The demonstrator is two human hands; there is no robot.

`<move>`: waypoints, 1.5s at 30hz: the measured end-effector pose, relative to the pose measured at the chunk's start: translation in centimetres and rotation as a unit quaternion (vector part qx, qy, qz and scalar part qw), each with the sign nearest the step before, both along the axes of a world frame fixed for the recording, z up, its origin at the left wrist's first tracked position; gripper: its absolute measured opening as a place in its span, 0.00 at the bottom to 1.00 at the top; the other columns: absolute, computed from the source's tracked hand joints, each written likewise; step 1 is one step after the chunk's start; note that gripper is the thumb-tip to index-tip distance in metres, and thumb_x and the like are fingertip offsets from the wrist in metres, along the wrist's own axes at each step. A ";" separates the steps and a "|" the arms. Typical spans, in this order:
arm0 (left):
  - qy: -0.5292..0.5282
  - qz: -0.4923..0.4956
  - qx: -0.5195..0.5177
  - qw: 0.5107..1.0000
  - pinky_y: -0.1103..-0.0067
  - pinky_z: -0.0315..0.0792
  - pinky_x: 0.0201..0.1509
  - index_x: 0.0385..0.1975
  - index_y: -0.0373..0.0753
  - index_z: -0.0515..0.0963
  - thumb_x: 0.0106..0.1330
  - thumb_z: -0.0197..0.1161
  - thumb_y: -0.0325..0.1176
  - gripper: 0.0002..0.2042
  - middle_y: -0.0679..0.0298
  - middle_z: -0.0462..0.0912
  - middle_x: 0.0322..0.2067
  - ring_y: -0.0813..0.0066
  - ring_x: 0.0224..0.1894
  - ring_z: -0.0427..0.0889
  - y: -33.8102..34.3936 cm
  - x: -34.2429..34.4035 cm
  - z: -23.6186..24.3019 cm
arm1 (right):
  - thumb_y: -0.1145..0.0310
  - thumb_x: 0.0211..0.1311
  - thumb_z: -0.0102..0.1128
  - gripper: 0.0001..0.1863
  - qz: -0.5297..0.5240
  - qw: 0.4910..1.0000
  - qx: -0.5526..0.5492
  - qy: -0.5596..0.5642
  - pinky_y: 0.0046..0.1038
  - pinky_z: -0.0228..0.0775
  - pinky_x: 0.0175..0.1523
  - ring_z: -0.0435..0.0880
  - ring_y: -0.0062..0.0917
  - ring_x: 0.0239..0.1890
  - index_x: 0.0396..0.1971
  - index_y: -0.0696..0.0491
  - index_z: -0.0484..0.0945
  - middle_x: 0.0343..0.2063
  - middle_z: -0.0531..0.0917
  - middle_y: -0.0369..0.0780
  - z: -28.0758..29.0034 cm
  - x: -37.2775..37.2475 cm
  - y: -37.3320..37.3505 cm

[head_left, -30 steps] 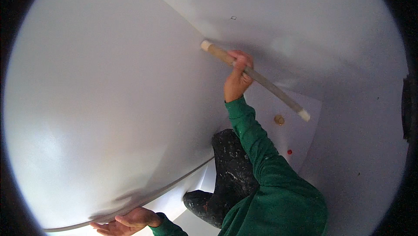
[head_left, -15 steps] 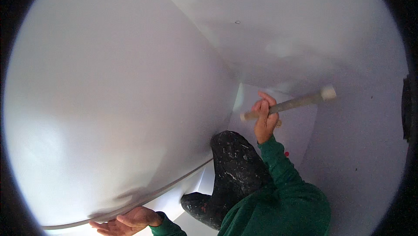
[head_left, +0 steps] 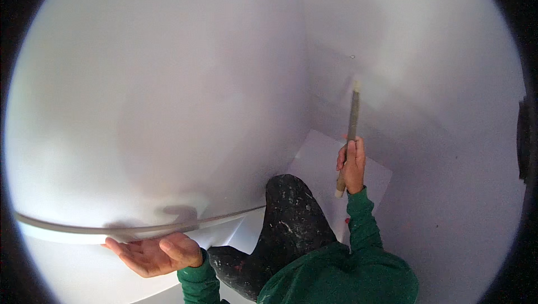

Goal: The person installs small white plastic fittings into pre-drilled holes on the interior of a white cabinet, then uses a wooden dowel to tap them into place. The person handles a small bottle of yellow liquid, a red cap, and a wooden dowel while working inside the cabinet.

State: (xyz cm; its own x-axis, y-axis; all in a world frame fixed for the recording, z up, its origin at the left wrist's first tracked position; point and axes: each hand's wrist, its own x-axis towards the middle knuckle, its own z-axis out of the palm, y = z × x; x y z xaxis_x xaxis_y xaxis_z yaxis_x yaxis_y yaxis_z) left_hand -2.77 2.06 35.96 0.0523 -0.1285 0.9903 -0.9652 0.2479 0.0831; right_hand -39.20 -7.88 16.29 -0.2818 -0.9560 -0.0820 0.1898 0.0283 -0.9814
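Note:
My right hand is closed around a long stick-like tool with a brownish shaft and pale ends. Its upper end points toward the white wall ahead, and I cannot tell exactly what kind of tool it is. Down at the left, my left hand is turned palm up with fingers stretched out. It lies along the lower edge of a large white panel, its fingers touching or very close to that edge. Nothing shows in the left palm.
A pale wall rises on the right and meets the panel in a corner. My knees in black, paint-spattered trousers are between my hands. A small ring-like mark shows on the wall, and a dark object stands at the far right rim.
The tool has swung from nearly level, pointing right, to nearly upright. My right hand has shifted slightly right and down. My left hand and the panel edge appear higher in view.

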 end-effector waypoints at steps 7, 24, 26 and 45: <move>-0.008 -0.012 0.005 1.000 0.46 0.43 0.82 0.75 0.41 0.51 0.71 0.55 0.40 0.35 0.41 0.54 0.75 0.42 0.79 0.51 -0.2 -0.2 0.3 | 0.65 0.83 0.44 0.27 0.100 0.986 -0.009 0.135 0.22 0.69 0.34 0.71 0.16 0.25 0.77 0.43 0.61 0.28 0.76 0.34 1.6 -0.5 -1.9; -0.062 -0.044 -0.031 0.997 0.46 0.54 0.81 0.72 0.41 0.61 0.71 0.63 0.36 0.30 0.53 0.64 0.72 0.53 0.77 0.59 -1.3 -0.9 1.1 | 0.75 0.78 0.42 0.30 0.180 0.941 -0.078 0.274 0.34 0.71 0.64 0.79 0.43 0.58 0.77 0.37 0.61 0.66 0.76 0.50 2.4 -4.1 -9.0; -0.067 -0.059 -0.032 0.996 0.45 0.55 0.80 0.71 0.41 0.61 0.71 0.63 0.37 0.30 0.53 0.65 0.72 0.53 0.76 0.59 -1.6 -0.8 1.1 | 0.75 0.78 0.43 0.31 0.147 0.937 -0.143 0.283 0.28 0.73 0.56 0.76 0.31 0.43 0.77 0.35 0.61 0.64 0.79 0.47 1.1 -3.9 -9.6; -0.058 -0.053 -0.042 0.996 0.43 0.58 0.79 0.72 0.40 0.59 0.71 0.60 0.31 0.30 0.49 0.64 0.71 0.47 0.75 0.61 -2.0 -1.2 0.8 | 0.77 0.77 0.43 0.32 0.203 0.940 -0.071 0.265 0.28 0.71 0.61 0.85 0.31 0.53 0.76 0.37 0.62 0.68 0.76 0.48 1.7 -4.3 -10.0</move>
